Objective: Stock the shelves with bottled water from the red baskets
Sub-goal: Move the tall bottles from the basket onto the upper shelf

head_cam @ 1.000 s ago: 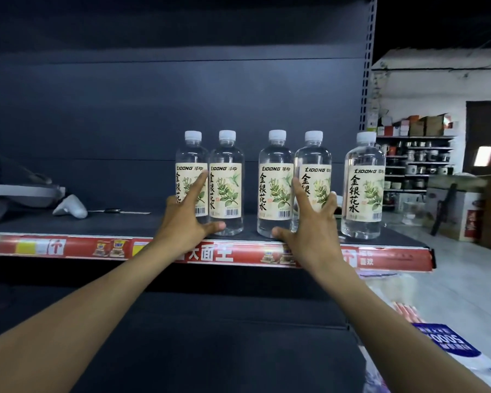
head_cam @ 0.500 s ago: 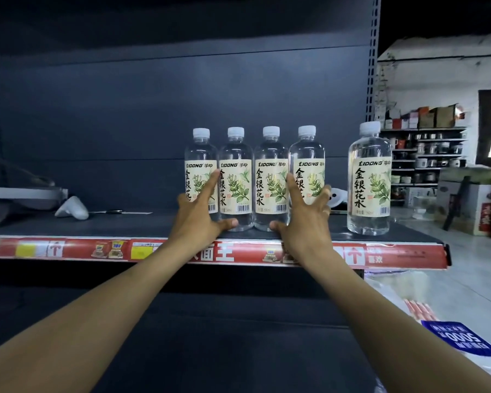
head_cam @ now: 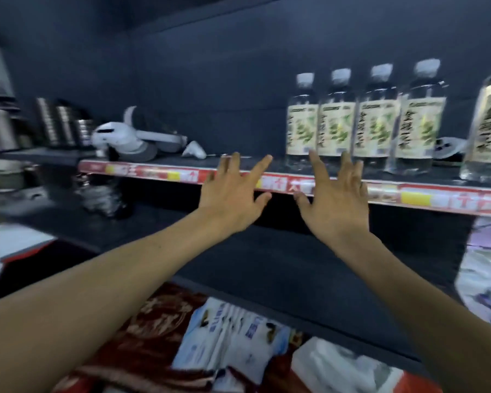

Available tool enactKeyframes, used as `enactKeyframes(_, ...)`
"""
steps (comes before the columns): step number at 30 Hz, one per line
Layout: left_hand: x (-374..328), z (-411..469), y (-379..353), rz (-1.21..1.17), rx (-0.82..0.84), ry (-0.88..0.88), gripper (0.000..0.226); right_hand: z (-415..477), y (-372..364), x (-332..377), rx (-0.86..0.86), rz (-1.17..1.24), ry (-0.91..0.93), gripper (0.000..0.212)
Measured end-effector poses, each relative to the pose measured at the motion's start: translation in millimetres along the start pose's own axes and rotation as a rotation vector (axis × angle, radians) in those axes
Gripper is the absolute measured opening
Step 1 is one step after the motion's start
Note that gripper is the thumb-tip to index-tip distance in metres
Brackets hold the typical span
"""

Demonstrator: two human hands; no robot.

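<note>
Nearest the camera, two bare forearms reached forward over a jumble of printed packets (head_cam: 233, 336) lying on the lower level; beyond them the left hand (head_cam: 233, 194) and the right hand (head_cam: 335, 199) hung side by side in front of the shelf edge, backs toward the camera; the fingers (head_cam: 260, 167) of both were straight and spread wide, holding nothing and, as far as the blur allowed, touching nothing; behind the hands ran the red price strip (head_cam: 153, 173) along the front of the shelf (head_cam: 448, 173); on that shelf, just past the right hand, stood a row of four bottles (head_cam: 376, 123), upright, white-capped and pressed shoulder to shoulder, with a fifth bottle (head_cam: 488, 123) standing apart at the right edge of view; no red basket showed; the bottles looked full, so each would likely feel fairly heavy for its size, with thin clear walls that give under a hard squeeze and a smooth label that could slip; the safest hold would probably be round the labelled middle, not the cap, since tall narrow bottles tip easily and could knock a neighbour; farther left on the shelf lay a white device (head_cam: 125, 137), and past it some steel canisters (head_cam: 63, 120) against the dark back panel (head_cam: 210, 66).
</note>
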State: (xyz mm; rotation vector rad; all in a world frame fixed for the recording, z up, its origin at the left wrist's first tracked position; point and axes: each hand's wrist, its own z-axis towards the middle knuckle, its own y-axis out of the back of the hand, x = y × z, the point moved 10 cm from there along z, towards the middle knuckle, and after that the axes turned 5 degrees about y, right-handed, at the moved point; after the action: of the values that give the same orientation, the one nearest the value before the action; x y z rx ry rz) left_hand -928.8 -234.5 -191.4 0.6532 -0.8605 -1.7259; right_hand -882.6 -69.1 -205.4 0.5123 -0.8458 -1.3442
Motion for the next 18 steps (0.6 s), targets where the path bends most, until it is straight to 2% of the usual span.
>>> enactKeyframes(5,98.2,-94.4,0.6,0.088,0.107,0.112,0.070,-52.2,-49.5,105.6,0.131,0.157,0.161,0.072)
enactKeyframes(10,236.0,-240.8,-10.7,0.198,0.230,0.307,0.073,-138.3,-124.4,224.2,0.339,0.311,0.293,0.062)
enactKeyframes(14,349.9,-408.6,-29.8,0.239,0.422,0.612,0.077,-243.2,-190.9,333.9,0.567,0.447,0.395,0.054)
enactKeyframes(18,426.4,-600.9,-52.6,0.127,0.687,1.058,0.082,-368.2,-246.1,418.5,0.822,0.577,0.467,0.047)
